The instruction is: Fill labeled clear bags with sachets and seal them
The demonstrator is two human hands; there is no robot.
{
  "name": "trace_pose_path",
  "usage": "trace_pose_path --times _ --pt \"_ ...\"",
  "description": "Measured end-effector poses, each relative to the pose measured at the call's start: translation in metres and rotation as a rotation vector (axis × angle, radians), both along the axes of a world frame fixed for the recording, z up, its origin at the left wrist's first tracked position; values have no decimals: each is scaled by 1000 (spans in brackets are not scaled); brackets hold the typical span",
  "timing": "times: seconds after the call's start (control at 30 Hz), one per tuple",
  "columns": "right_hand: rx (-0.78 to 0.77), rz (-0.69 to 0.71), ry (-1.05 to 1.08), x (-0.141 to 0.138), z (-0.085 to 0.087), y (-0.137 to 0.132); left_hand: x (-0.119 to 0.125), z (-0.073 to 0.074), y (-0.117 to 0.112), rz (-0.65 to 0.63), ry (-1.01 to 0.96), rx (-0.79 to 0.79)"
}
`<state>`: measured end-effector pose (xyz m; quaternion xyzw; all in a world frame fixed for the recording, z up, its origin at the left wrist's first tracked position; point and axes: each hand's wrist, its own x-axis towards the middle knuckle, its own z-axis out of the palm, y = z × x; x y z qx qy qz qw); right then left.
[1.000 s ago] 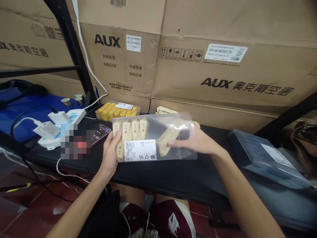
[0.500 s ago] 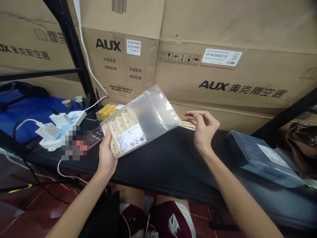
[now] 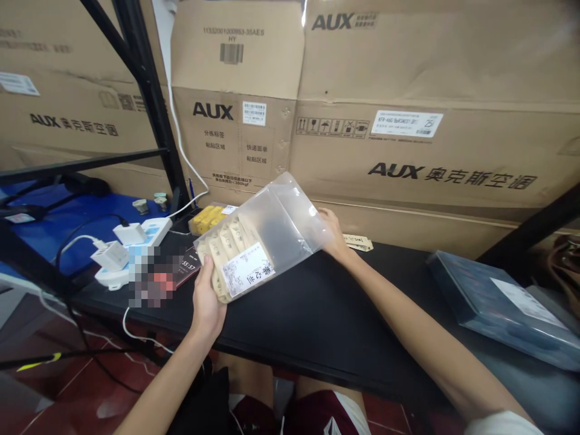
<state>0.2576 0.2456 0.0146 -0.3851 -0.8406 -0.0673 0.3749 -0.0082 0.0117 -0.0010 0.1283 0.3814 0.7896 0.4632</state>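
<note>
My left hand [image 3: 209,305] is closed on the lower left end of a clear plastic bag [image 3: 290,232], with the thumb on its front. Inside the bag, a row of beige sachets [image 3: 226,244] fills the lower left part, and a white printed label [image 3: 248,270] is on the front. The bag is held tilted above the black table, its upper right part unfilled and see-through. My right hand [image 3: 334,232] is at the bag's upper right end. Its fingers are mostly hidden at the edge of the film, so their grip does not show.
Behind the bag lie a yellow pack [image 3: 208,219] and beige strips [image 3: 359,243]. To the left are a phone [image 3: 188,266] and a white power strip [image 3: 156,229] with chargers. A dark film-wrapped box [image 3: 498,302] lies at right. Large cardboard boxes [image 3: 408,151] stand behind the table [image 3: 294,320].
My right hand has moved left from beside the bag to its upper right end. My left hand still holds the bag. The whole view has shifted slightly.
</note>
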Motion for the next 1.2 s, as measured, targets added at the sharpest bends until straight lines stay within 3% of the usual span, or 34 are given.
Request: trace_pose_path --times 0.1,0.27,0.4,0.57,0.67,0.83,0.97,1.07,1.2 --pt "33 2 25 1 4 -23 -2 -5 1 -23 39 10" --pt "96 118 -92 -10 -13 -104 -3 -8 1 -25 95 22" --pt "-15 211 -184 -28 -27 -143 -2 -7 1 -2 97 -5" --pt "-285 226 -159 -35 -25 -143 -1 -4 0 -29 99 -9" --pt "-301 180 -6 -30 -18 -137 0 -3 -1 -43 90 -12" --pt "-171 169 541 4 17 -113 1 -3 -2 -56 109 -9" --pt "-175 315 943 50 54 -103 1 -4 0 -50 104 0" --pt "-274 410 1023 70 71 -112 0 -7 1 -58 134 13" --pt "-394 475 1025 58 73 -133 0 -7 0 -76 160 9"
